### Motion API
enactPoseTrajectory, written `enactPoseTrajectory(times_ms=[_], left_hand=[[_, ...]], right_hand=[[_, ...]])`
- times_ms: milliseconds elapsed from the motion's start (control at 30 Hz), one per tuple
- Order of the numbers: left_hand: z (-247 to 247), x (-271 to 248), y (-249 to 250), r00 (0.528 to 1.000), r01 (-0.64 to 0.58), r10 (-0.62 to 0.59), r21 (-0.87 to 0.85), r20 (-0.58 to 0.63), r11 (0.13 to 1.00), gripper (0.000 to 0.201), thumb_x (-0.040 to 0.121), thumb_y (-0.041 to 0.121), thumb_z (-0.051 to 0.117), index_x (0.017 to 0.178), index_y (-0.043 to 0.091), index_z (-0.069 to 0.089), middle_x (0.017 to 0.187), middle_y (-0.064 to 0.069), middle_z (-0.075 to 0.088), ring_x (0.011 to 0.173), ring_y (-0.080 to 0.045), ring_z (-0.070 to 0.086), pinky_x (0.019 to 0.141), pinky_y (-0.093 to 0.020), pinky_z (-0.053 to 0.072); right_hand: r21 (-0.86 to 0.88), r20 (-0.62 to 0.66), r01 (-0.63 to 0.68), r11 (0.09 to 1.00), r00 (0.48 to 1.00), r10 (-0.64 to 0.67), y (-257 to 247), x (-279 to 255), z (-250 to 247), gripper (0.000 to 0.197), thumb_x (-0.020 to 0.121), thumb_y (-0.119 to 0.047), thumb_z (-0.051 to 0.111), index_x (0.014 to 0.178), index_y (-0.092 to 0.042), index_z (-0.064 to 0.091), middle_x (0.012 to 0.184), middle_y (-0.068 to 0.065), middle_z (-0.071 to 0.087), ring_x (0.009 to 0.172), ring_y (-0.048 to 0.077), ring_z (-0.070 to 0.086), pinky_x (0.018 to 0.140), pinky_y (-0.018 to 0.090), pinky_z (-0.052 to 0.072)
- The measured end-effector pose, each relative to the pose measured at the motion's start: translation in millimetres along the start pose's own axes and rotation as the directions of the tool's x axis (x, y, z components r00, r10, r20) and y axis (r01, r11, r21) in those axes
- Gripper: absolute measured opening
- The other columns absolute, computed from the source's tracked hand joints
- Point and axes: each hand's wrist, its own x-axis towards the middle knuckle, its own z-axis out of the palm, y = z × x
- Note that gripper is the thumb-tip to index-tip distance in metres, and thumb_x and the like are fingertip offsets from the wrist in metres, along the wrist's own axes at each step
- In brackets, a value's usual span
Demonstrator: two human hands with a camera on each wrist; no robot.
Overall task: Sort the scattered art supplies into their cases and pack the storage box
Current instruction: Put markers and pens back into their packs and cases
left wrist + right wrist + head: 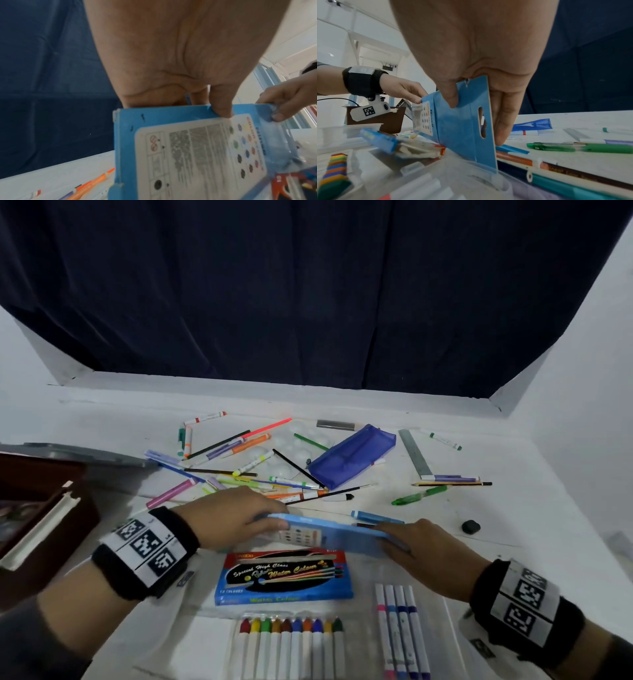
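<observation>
A: Where is the blue case [329, 534]?
B: Held between both hands, above the white table [513, 542], just beyond the paint box [284, 577]. It stands on its long edge, tilted, with the printed label facing the person.
A: How does the left hand [229, 518] hold it?
B: It pinches the left end: the thumb [221, 106] presses the label side at the top edge, and the fingers curl over behind it.
A: And the right hand [424, 549]?
B: It clamps the right end, the flap with the hang slot. In the right wrist view the thumb [450, 97] lies on the near face and the fingers [503, 121] run down the far face.
A: What sits around it?
B: Beyond it, loose markers [239, 463] and pencils are scattered, with a purple pouch [352, 455], a steel ruler [412, 451], a green pen [419, 495] and a black eraser [470, 526]. Near the person lie a row of crayons [291, 645] and four markers in clear packs. A dark brown box [41, 518] stands at the left.
A: What can't you make out?
B: The label's small text is blurred. Whether the case is open or what it contains does not show. The left fingertips are hidden behind the case, and the brown box is cut off by the frame edge
</observation>
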Motion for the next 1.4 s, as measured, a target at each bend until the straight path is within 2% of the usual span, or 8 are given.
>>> enactPoseTrajectory(times_ms=[100, 267, 600, 800, 967, 1133, 1267, 1400], left_hand=[[1, 9, -11, 0.996, 0.008, 0.003, 0.120, -0.094, 0.993, 0.045, 0.099, 0.059, 0.027, 0.119, 0.034, 0.059, 0.104, 0.010, 0.068, 0.090, -0.007, 0.060, 0.078, -0.035, 0.050], [7, 16, -20, 0.999, 0.033, -0.031, 0.067, -0.031, 0.997, 0.028, 0.104, 0.047, 0.038, 0.117, 0.032, 0.058, 0.106, 0.007, 0.068, 0.089, -0.011, 0.059, 0.080, -0.038, 0.050], [14, 27, -2, 0.993, 0.101, -0.082, 0.236, -0.091, 0.966, 0.031, 0.103, 0.047, 0.039, 0.122, 0.036, 0.061, 0.096, 0.003, 0.069, 0.088, -0.020, 0.061, 0.074, -0.033, 0.048], [19, 39, 5, 0.995, 0.102, -0.096, 0.323, -0.035, 0.941, 0.035, 0.102, 0.047, 0.044, 0.128, 0.028, 0.061, 0.105, -0.007, 0.069, 0.097, -0.027, 0.063, 0.078, -0.036, 0.051], [27, 42, 6, 0.993, 0.081, -0.108, 0.372, 0.053, 0.925, 0.040, 0.100, 0.052, 0.046, 0.125, 0.022, 0.057, 0.110, -0.007, 0.067, 0.100, -0.029, 0.062, 0.076, -0.037, 0.051], [38, 39, 1, 0.986, 0.097, -0.136, 0.332, 0.097, 0.938, 0.033, 0.105, 0.045, 0.035, 0.109, 0.020, 0.056, 0.113, -0.003, 0.065, 0.103, -0.028, 0.061, 0.080, -0.040, 0.052], [36, 42, -1, 0.985, 0.103, -0.142, 0.316, 0.100, 0.943, 0.028, 0.105, 0.036, 0.034, 0.117, 0.023, 0.056, 0.119, 0.002, 0.062, 0.102, -0.023, 0.063, 0.078, -0.037, 0.051], [30, 46, 1, 0.977, 0.120, -0.167, 0.305, 0.133, 0.945, 0.027, 0.105, 0.034, 0.033, 0.114, 0.022, 0.055, 0.106, -0.003, 0.065, 0.090, -0.023, 0.062, 0.078, -0.039, 0.055]], right_hand=[[0.003, -0.043, -0.027, 1.000, 0.999, 0.027, 7, 6, 1, 0.008, 0.102, -0.035, 0.045, 0.096, -0.032, 0.050, 0.076, -0.001, 0.060, 0.066, 0.023, 0.058, 0.065, 0.036, 0.048], [-0.024, -0.065, -0.060, 0.998, 0.996, 0.058, 10, 18, 1, 0.009, 0.102, -0.033, 0.045, 0.099, -0.028, 0.052, 0.078, -0.003, 0.062, 0.068, 0.020, 0.059, 0.066, 0.037, 0.050], [-0.131, -0.059, -0.248, 0.960, 0.969, 0.242, 13, 35, 6, 0.033, 0.103, -0.024, 0.046, 0.133, -0.026, 0.059, 0.128, -0.001, 0.064, 0.111, 0.018, 0.062, 0.097, 0.026, 0.045], [-0.278, 0.018, -0.282, 0.918, 0.954, 0.298, 14, 40, 7, 0.038, 0.103, -0.024, 0.039, 0.138, -0.033, 0.051, 0.134, -0.005, 0.058, 0.113, 0.017, 0.059, 0.096, 0.029, 0.047], [-0.375, 0.183, -0.193, 0.907, 0.943, 0.276, 10, 48, 5, 0.042, 0.100, -0.041, 0.046, 0.139, -0.024, 0.048, 0.143, 0.000, 0.048, 0.125, 0.019, 0.052, 0.103, 0.034, 0.045], [-0.360, 0.293, -0.167, 0.918, 0.914, 0.281, 10, 56, 2, 0.082, 0.081, -0.080, 0.040, 0.141, -0.024, 0.046, 0.140, 0.002, 0.046, 0.126, 0.019, 0.046, 0.107, 0.035, 0.039], [-0.396, 0.280, -0.169, 0.902, 0.914, 0.294, 12, 66, 5, 0.076, 0.086, -0.072, 0.048, 0.146, -0.028, 0.037, 0.145, 0.004, 0.040, 0.132, 0.023, 0.039, 0.108, 0.039, 0.038], [-0.454, 0.267, -0.148, 0.878, 0.918, 0.293, 13, 75, 7, 0.077, 0.082, -0.077, 0.048, 0.142, -0.028, 0.040, 0.139, 0.004, 0.043, 0.126, 0.025, 0.044, 0.102, 0.040, 0.043]])
